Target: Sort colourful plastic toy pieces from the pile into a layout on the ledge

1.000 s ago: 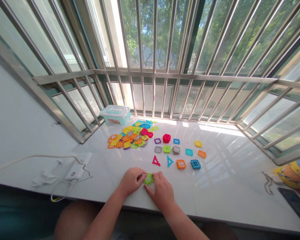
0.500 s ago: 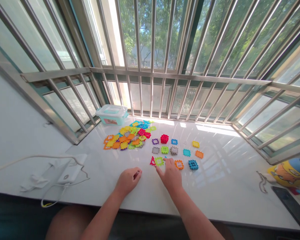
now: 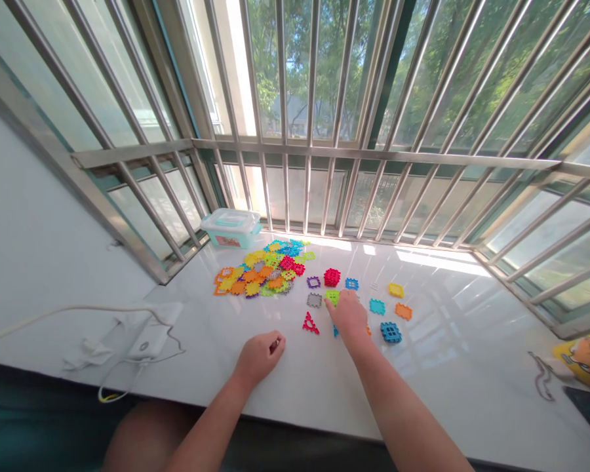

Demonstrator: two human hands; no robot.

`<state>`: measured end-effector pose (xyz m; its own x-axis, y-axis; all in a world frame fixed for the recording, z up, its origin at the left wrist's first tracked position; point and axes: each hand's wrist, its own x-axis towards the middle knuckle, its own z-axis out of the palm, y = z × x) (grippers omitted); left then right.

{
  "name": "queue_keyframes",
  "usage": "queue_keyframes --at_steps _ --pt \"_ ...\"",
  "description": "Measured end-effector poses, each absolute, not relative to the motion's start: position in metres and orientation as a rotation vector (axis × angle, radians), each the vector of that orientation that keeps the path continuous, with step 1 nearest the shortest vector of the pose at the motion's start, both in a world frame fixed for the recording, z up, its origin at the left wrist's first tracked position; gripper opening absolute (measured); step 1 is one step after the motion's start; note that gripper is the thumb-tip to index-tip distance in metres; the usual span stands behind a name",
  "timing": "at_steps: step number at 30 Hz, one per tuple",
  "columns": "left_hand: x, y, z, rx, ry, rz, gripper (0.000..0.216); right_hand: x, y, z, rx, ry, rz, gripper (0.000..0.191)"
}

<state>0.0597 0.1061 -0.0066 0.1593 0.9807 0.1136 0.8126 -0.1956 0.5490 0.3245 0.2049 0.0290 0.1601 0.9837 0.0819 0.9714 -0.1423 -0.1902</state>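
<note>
My right hand (image 3: pixel 348 314) reaches forward over the white sill, its fingertips on a green square piece (image 3: pixel 332 296) in the laid-out rows of plastic building tiles. Around it lie a grey tile (image 3: pixel 314 300), a purple tile (image 3: pixel 313 282), a red block (image 3: pixel 331 277), a blue tile (image 3: pixel 351 284) and a red triangle (image 3: pixel 309 323). The hand hides a blue triangle and an orange tile. My left hand (image 3: pixel 260 354) rests on the sill nearer to me, fingers curled, holding nothing.
A heap of mixed coloured tiles (image 3: pixel 260 278) lies back left, beside a teal lidded box (image 3: pixel 231 227). A power strip (image 3: pixel 147 337) with cables sits at the left. Teal (image 3: pixel 376 306), yellow (image 3: pixel 396 290), orange (image 3: pixel 403 311) tiles and a blue block (image 3: pixel 391 332) lie to the right. Window bars (image 3: pixel 324 154) close the back.
My right hand carried the green piece from near the front edge forward into the rows. My left hand let go of it and stayed back, curled on the sill.
</note>
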Motion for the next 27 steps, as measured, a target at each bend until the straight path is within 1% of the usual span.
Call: queue_keyframes --at_steps 8,13,15,18,20,23,27 --pt "0.059 0.108 -0.008 2.077 1.716 0.651 0.029 0.323 0.207 0.023 -2.277 -1.933 0.080 0.055" --pt "0.059 0.108 -0.008 2.068 1.727 0.650 0.031 0.322 0.199 0.035 -2.256 -1.931 0.082 0.055" --pt "0.059 0.108 -0.009 2.063 1.722 0.650 0.031 0.319 0.186 0.041 -2.181 -1.929 0.066 0.051" --pt "0.058 0.108 -0.010 2.059 1.717 0.665 0.030 0.309 0.153 0.042 -1.988 -1.963 0.086 0.040" --pt "0.058 0.109 -0.011 2.065 1.718 0.709 0.028 0.302 0.126 0.033 -1.858 -2.035 0.168 0.035" --pt "0.058 0.109 -0.013 2.064 1.737 0.841 0.025 0.294 0.086 0.008 -1.730 -2.163 0.285 0.033" --pt "0.057 0.116 -0.017 1.941 1.855 0.934 0.018 0.290 0.057 -0.018 -1.616 -2.296 0.231 0.028"
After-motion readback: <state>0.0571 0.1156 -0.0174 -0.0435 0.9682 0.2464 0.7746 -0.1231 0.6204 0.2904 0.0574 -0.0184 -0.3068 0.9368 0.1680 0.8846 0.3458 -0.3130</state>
